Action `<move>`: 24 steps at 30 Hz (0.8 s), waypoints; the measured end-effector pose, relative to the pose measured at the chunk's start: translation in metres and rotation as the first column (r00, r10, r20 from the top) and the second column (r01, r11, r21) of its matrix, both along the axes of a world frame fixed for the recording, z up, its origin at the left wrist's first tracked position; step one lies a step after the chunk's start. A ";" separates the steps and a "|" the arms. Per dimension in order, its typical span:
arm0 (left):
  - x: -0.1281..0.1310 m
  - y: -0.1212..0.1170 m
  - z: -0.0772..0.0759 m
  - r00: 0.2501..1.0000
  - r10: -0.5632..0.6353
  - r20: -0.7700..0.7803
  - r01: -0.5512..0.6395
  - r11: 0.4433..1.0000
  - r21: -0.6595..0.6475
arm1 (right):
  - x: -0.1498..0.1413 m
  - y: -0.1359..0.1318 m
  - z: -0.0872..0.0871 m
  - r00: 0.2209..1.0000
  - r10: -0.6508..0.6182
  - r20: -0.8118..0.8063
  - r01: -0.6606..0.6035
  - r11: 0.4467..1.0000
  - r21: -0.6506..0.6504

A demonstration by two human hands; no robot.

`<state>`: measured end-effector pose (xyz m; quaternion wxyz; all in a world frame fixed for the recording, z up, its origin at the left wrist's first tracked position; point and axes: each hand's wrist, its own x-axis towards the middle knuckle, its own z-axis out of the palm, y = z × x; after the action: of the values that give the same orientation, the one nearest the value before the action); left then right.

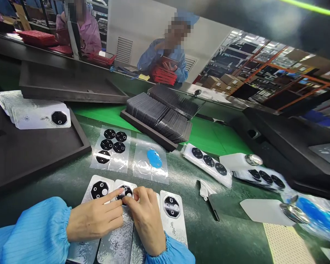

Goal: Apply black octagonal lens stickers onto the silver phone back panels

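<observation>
A row of silver phone back panels [116, 242] lies in front of me, each visible top end bearing a black octagonal piece with round holes. My left hand [97, 219] reaches over the second panel with fingers stretched out. Its index fingertip touches the black octagonal piece [128, 190] there. From the other side, my right hand [147, 216] has its thumb and fingers bent together at that piece's edge; whatever is between them is hidden. To the left is another panel with its black octagon [99, 189], and to the right a further one [172, 207].
Behind the panels lie a clear sheet of black octagons [109, 143] and one with a blue piece [154, 158]. A black rack [159, 115], a panel stack in a tray [81, 141], pump bottles [266, 211] and a cloth [206, 189] surround them. Two people sit beyond.
</observation>
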<state>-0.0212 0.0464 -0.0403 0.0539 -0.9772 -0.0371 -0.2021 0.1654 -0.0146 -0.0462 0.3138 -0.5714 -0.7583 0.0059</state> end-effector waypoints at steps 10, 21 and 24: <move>0.000 -0.001 0.001 1.000 0.000 -0.009 0.000 1.000 0.005 | 0.001 0.001 0.000 0.999 0.011 -0.033 -0.011 1.000 -0.004; -0.001 -0.002 -0.006 1.000 0.012 0.008 -0.012 1.000 -0.024 | 0.001 0.003 0.002 0.998 -0.015 -0.061 0.015 1.000 -0.001; -0.001 -0.002 -0.008 1.000 0.015 0.011 -0.015 1.000 -0.018 | 0.005 0.005 0.004 0.992 0.006 -0.127 -0.005 1.000 0.006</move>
<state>-0.0221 0.0446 -0.0482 0.0463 -0.9761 -0.0467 -0.2069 0.1707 -0.0101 -0.0417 0.3630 -0.5670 -0.7383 0.0412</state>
